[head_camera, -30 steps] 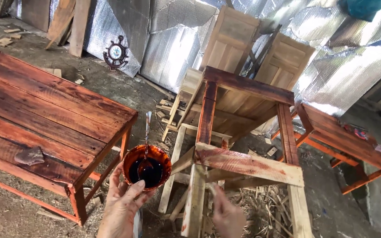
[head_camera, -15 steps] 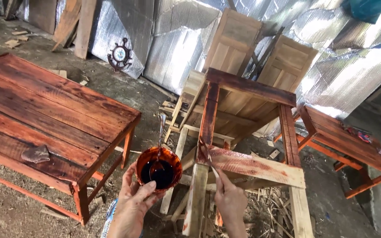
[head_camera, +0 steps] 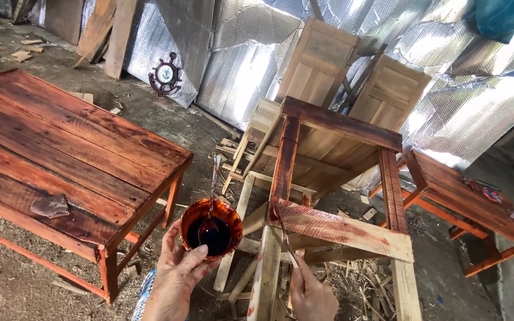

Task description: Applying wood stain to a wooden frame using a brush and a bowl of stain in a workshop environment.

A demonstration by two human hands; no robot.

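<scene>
**Down by the near edge: stain bowl in one hand, brush in the other**

Low in the middle of the view, the left hand (head_camera: 176, 279) is wrapped around a small round bowl (head_camera: 211, 227) of dark reddish stain, fingers curled up its near side and thumb on the rim, so it's closed on the bowl. A thin stick (head_camera: 212, 184) stands in the liquid, leaning away toward the far side.

Just right of the bowl, the right hand (head_camera: 312, 294) is closed around a slim brush (head_camera: 285, 235), whose tip touches the slanted board of a wooden frame (head_camera: 340, 229). That frame is part stained, part bare pale wood.

Left of the hands sits a long stained table (head_camera: 72, 151) with a rag (head_camera: 50, 205) lying on its near planks. Far right there's a smaller stained bench (head_camera: 471, 199). Behind everything, two unfinished doors (head_camera: 352, 77) lean on a wall of silver foil sheeting (head_camera: 239, 65).
</scene>
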